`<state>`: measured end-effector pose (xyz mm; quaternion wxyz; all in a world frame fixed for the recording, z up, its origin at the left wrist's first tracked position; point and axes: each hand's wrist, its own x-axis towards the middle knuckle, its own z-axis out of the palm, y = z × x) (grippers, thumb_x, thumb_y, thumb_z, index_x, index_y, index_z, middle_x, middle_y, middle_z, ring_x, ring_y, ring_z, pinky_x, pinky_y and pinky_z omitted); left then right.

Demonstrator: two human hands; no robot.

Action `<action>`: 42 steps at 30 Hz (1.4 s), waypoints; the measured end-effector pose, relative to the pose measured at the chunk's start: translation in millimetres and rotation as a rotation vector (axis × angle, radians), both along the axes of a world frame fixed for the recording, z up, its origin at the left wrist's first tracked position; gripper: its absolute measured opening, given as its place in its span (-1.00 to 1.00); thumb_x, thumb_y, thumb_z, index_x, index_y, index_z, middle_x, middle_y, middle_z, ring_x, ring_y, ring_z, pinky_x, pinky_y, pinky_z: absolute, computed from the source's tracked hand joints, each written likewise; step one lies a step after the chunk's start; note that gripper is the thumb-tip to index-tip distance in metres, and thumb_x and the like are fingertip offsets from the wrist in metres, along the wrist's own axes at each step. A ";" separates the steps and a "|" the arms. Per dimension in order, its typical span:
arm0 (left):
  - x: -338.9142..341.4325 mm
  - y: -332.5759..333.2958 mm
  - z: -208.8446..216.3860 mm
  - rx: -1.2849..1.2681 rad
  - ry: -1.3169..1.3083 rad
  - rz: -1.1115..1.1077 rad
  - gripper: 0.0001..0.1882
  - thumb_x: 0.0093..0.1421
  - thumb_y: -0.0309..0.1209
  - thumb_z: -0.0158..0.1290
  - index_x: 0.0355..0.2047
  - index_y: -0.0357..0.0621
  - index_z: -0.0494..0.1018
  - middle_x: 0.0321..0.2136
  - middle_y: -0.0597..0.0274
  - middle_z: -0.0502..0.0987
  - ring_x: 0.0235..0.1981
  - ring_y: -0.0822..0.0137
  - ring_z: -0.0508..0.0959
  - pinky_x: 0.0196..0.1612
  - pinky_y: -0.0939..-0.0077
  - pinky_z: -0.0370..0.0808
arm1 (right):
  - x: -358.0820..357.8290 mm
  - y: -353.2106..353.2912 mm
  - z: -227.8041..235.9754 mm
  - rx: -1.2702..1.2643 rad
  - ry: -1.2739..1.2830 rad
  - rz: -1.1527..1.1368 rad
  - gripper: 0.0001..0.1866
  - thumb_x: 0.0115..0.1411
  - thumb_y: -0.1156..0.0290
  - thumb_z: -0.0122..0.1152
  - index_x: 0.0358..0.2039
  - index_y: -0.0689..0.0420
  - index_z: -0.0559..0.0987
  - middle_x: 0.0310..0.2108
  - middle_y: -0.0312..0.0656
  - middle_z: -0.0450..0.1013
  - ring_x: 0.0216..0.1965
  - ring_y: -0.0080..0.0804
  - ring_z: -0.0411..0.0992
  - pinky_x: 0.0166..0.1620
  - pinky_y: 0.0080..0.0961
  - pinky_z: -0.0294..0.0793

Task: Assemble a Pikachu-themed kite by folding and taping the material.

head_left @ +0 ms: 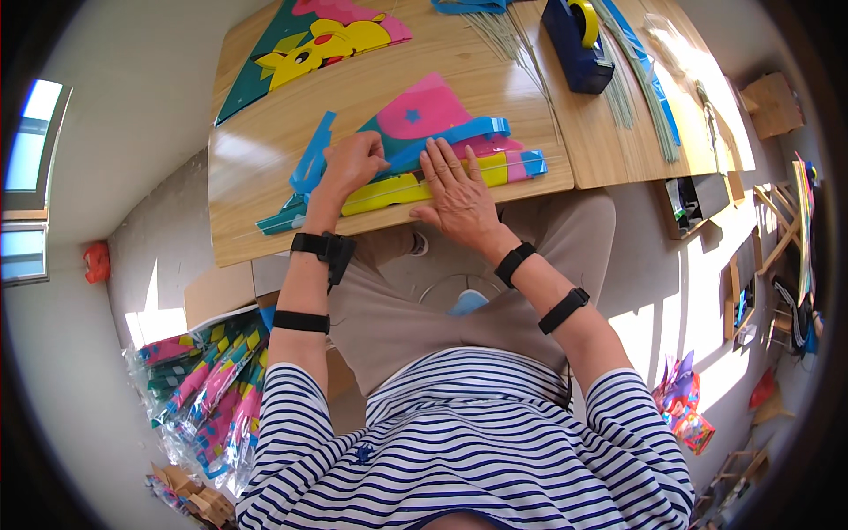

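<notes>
A folded colourful kite (424, 119), pink, teal, blue and yellow, lies on the wooden table (265, 150) near its front edge. My left hand (352, 163) rests on the kite's left part with fingers curled, pinching the blue edge strip. My right hand (455, 185) lies flat with fingers spread, pressing down on the yellow and blue layers at the kite's middle. Both wrists and forearms wear black straps.
Another kite with a yellow cartoon figure (314, 44) lies at the table's far left. A blue tape dispenser (576, 40) and thin green sticks (632, 79) sit at the back right. Bagged kites (208, 389) pile on the floor at left; more clutter stands at right.
</notes>
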<state>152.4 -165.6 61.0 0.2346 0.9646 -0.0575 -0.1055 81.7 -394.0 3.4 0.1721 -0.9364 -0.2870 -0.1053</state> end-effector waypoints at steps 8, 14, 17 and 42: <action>-1.8 5.7 3.2 0.021 0.068 0.002 -0.79 0.00 -0.41 0.31 -0.33 -0.17 0.61 -0.45 0.16 0.64 -0.36 0.25 0.63 -0.26 0.39 0.49 | 0.0 -0.9 2.4 0.011 0.000 0.008 0.02 0.21 -0.30 0.08 0.42 0.29 0.20 0.51 0.00 0.00 0.55 -0.15 -0.14 0.52 0.06 -0.33; 1.2 11.4 2.7 -0.008 0.135 -0.027 -0.81 0.00 -0.42 0.29 -0.39 -0.23 0.60 -0.47 0.11 0.64 -0.37 0.23 0.63 -0.27 0.37 0.50 | 0.6 -0.5 2.8 0.007 -0.007 0.008 0.03 0.20 -0.31 0.08 0.42 0.27 0.21 0.51 -0.01 -0.01 0.56 -0.16 -0.15 0.52 0.06 -0.34; 4.0 16.3 -2.4 -0.006 0.140 -0.042 -0.81 -0.02 -0.42 0.29 -0.41 -0.25 0.59 -0.49 0.11 0.64 -0.38 0.21 0.63 -0.28 0.37 0.50 | 0.4 -0.9 2.1 0.007 -0.007 0.005 0.03 0.19 -0.31 0.10 0.42 0.26 0.21 0.51 -0.01 0.00 0.56 -0.17 -0.15 0.52 0.07 -0.34; 2.3 32.7 -8.6 0.010 0.125 -0.043 -0.80 -0.02 -0.35 0.31 -0.45 -0.17 0.57 -0.47 0.11 0.63 -0.35 0.12 0.61 -0.30 0.23 0.47 | 0.1 -0.8 1.2 0.018 0.001 0.006 -0.01 0.23 -0.27 0.08 0.40 0.29 0.23 0.49 0.05 0.04 0.54 -0.11 -0.10 0.51 0.07 -0.30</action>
